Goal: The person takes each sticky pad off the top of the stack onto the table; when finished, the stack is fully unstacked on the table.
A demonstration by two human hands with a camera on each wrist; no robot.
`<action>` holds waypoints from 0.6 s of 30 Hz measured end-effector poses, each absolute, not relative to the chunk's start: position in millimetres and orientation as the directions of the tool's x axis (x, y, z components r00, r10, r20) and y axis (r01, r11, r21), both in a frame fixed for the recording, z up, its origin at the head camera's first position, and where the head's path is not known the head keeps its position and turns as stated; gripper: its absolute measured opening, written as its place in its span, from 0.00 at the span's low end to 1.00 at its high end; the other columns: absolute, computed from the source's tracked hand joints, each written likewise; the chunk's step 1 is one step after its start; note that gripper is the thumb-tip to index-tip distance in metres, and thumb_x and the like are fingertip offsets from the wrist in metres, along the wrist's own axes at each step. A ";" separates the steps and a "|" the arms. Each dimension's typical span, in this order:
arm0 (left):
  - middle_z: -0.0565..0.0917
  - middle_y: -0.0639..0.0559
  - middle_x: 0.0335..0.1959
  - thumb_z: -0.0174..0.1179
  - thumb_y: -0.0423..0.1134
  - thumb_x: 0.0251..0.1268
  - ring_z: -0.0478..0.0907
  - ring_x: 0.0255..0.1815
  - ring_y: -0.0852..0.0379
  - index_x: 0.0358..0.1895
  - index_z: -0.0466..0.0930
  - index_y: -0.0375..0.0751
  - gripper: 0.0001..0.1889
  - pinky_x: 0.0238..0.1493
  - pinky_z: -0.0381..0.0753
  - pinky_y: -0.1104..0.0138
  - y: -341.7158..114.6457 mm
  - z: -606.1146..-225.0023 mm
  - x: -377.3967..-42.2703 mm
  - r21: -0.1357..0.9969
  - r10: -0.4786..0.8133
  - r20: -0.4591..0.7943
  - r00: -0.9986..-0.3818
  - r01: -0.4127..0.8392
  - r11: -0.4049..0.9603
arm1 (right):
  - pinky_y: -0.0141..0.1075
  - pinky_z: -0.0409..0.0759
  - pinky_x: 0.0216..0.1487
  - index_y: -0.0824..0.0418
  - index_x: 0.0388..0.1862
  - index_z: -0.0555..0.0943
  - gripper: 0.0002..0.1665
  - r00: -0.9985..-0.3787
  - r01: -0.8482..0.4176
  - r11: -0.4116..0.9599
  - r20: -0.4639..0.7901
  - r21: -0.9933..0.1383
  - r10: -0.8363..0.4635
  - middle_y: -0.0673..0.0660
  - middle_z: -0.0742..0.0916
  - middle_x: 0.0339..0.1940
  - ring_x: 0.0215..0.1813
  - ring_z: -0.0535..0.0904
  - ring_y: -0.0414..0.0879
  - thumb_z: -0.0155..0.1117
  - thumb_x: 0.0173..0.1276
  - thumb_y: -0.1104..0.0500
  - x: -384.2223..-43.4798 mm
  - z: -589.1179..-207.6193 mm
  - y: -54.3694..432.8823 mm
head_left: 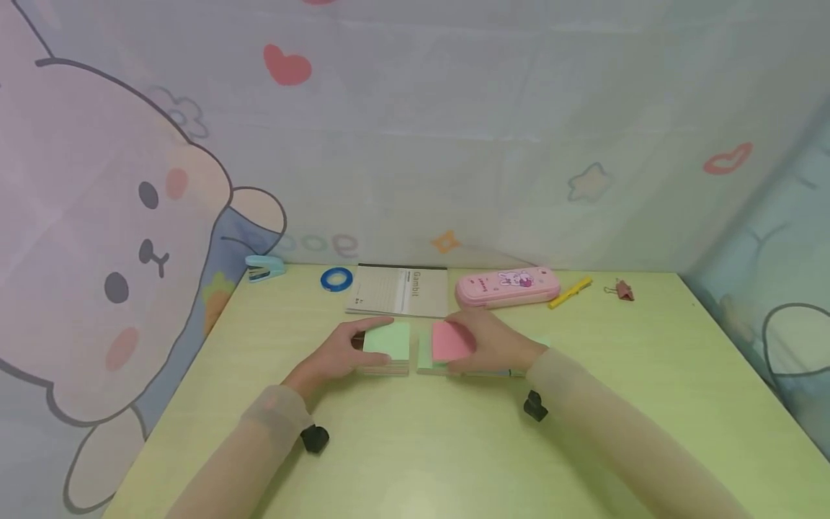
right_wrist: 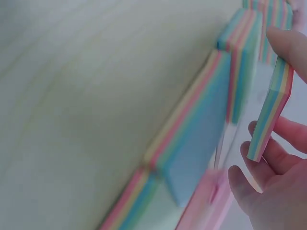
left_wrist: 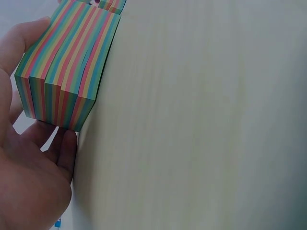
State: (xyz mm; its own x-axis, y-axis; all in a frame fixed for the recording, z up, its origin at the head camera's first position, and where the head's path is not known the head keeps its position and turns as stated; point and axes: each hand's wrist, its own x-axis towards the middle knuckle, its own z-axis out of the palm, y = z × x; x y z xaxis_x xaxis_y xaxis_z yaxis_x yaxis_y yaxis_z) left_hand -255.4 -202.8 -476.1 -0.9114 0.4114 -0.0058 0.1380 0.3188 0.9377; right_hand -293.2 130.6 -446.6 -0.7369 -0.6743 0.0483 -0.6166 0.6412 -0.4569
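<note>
My left hand [head_left: 329, 353] grips a neat stack of sticky note pads [head_left: 387, 343] between thumb and fingers. Its top sheet is light green, and the left wrist view shows striped edges of pink, yellow, green and blue on the stack [left_wrist: 72, 57]. To the right, my right hand [head_left: 496, 342] holds a thin sticky note pad [head_left: 447, 342] with a pink face up. In the right wrist view this pad [right_wrist: 271, 112] is pinched by its edges, apart from the row of pads [right_wrist: 196, 124] on the table. My right hand partly covers that row in the head view.
Along the back of the table lie a light blue stapler [head_left: 264, 268], a blue tape roll [head_left: 336, 280], a notebook [head_left: 397, 292], a pink pencil case [head_left: 509, 287], a yellow pen [head_left: 570, 293] and a binder clip [head_left: 624, 290]. A printed curtain [head_left: 415, 180] hangs behind.
</note>
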 end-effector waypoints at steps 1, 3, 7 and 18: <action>0.84 0.46 0.57 0.75 0.38 0.65 0.81 0.50 0.52 0.78 0.71 0.48 0.38 0.53 0.82 0.65 -203.0 -476.5 -255.4 0.935 0.411 -0.004 -0.912 0.142 0.324 | 0.45 0.76 0.66 0.61 0.74 0.74 0.52 -0.738 -0.616 0.633 0.061 -0.469 -0.672 0.53 0.81 0.66 0.60 0.75 0.46 0.83 0.56 0.41 -294.2 -446.0 137.4; 0.84 0.46 0.58 0.76 0.40 0.65 0.80 0.50 0.52 0.78 0.71 0.49 0.38 0.53 0.82 0.64 -203.3 -477.2 -255.6 0.930 0.408 -0.001 -0.913 0.149 0.335 | 0.49 0.74 0.69 0.61 0.76 0.73 0.53 -0.734 -0.625 0.617 0.092 -0.479 -0.672 0.55 0.81 0.70 0.63 0.75 0.48 0.83 0.56 0.41 -296.1 -445.2 152.7; 0.83 0.47 0.60 0.76 0.42 0.64 0.79 0.51 0.51 0.78 0.72 0.50 0.39 0.54 0.81 0.64 -203.7 -478.8 -256.5 0.923 0.400 0.006 -0.916 0.160 0.351 | 0.56 0.70 0.74 0.58 0.77 0.74 0.54 -0.760 -0.603 0.630 0.111 -0.489 -0.640 0.58 0.77 0.76 0.72 0.73 0.54 0.82 0.57 0.37 -296.9 -443.7 188.6; 0.84 0.46 0.58 0.76 0.39 0.64 0.80 0.50 0.52 0.78 0.71 0.47 0.39 0.51 0.82 0.67 -201.3 -480.8 -259.0 0.926 0.399 0.012 -0.917 0.161 0.341 | 0.64 0.73 0.69 0.62 0.76 0.74 0.56 -0.881 -0.437 0.769 0.050 -0.467 -0.470 0.65 0.78 0.73 0.71 0.73 0.63 0.81 0.57 0.34 -288.5 -448.0 286.9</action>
State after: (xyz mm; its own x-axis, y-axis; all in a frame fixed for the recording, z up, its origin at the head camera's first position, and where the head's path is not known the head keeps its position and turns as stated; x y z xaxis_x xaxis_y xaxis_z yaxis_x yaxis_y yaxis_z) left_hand -259.0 -201.3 -480.8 -0.9167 0.3995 0.0123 0.1610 0.3410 0.9262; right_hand -288.5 286.9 -448.0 -0.8811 -0.4702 0.0503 -0.4368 0.7686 -0.4674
